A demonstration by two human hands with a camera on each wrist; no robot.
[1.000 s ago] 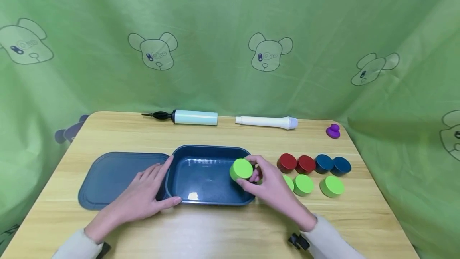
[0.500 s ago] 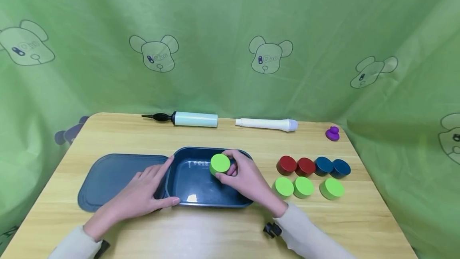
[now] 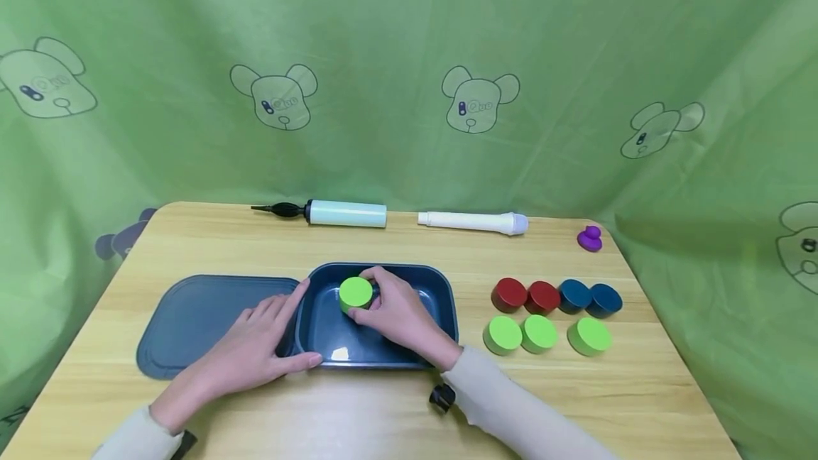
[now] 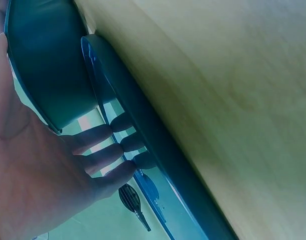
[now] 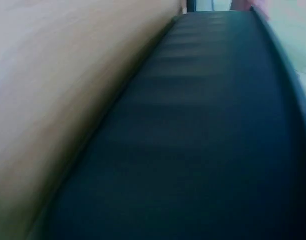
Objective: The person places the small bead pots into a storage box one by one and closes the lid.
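Note:
My right hand pinches a bright green cylindrical block between thumb and fingers. They are inside the left part of the dark blue rectangular container; whether the block touches its floor I cannot tell. My left hand lies with relaxed fingers at the container's left end, index finger and thumb along the rim. In the left wrist view, its other fingertips touch the dark blue lid. The container's outer wall fills much of the right wrist view, which hides the right hand's grip.
Right of the container stand red blocks, blue blocks and more green blocks. Along the table's back edge lie a pale blue hand pump, a white microphone-shaped stick and a small purple duck-shaped toy.
My right hand has carried the green block leftward across the container, from its right end to its left part. The left hand has stayed in place.

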